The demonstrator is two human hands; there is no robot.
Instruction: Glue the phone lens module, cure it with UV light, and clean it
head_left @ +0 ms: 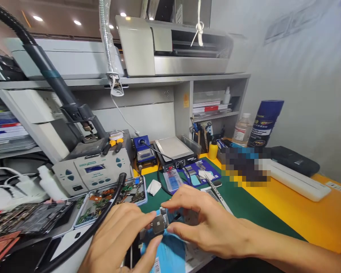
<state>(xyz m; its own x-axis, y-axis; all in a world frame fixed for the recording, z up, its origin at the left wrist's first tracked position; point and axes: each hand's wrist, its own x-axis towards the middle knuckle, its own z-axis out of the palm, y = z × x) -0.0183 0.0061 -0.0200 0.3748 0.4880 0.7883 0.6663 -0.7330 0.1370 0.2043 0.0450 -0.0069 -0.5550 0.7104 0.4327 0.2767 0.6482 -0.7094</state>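
- Step in hand, as judged: two-handed handling of a small electronic module [158, 224], held near the front edge of the bench [309, 231], above a blue packet [172, 252].
- Left hand [121, 237]: fingers pinch the module's left side, forefinger above, thumb below.
- Right hand [207, 220]: forefinger and thumb curl around its right end, apparently gripping it; exact contact is hard to make out.
- Next move, as judged: calls for a light, steady pinch and fine alignment, since the part looks delicate.
- In the way: a black hose [109, 212] crosses the parts tray [146, 191] and passes close by the left hand.
- Beyond the hands, on the green mat [252, 212]: crumpled white tissue [154, 187] beside the tray's right edge.
- Bench, rear left: hot-air rework station [95, 170]. Rear right: yellow bottle [213, 151], clear bottle [242, 131], blue spray can [263, 123].
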